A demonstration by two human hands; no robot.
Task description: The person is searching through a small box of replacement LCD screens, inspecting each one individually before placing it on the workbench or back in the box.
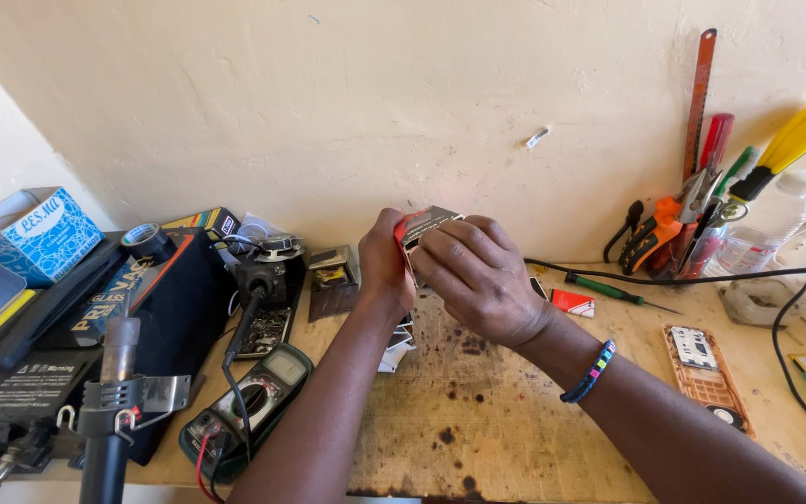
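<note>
a: head view first. what have my hands got?

b: both are up over the scorched wooden bench [478,411], close to the wall. the left hand [384,261] is closed around the near side of a small red and black box [424,227], and the right hand [478,280] is curled over its top and front, fingers gripping it. the box sits tilted between them, off the bench.

a: i see a beaded bracelet [590,371] on my right wrist. what's about the hands?

b: just below the left hand lies a small pile of dark cards [398,341]. to the left, a green multimeter [249,406] with leads, and a hot air tool [109,411] in its stand at the near edge. right of the hands, a green screwdriver [608,291], a small red packet [573,301], and an orange phone frame [706,373]. a cluster of tools [711,215] stands against the wall, well apart.
</note>
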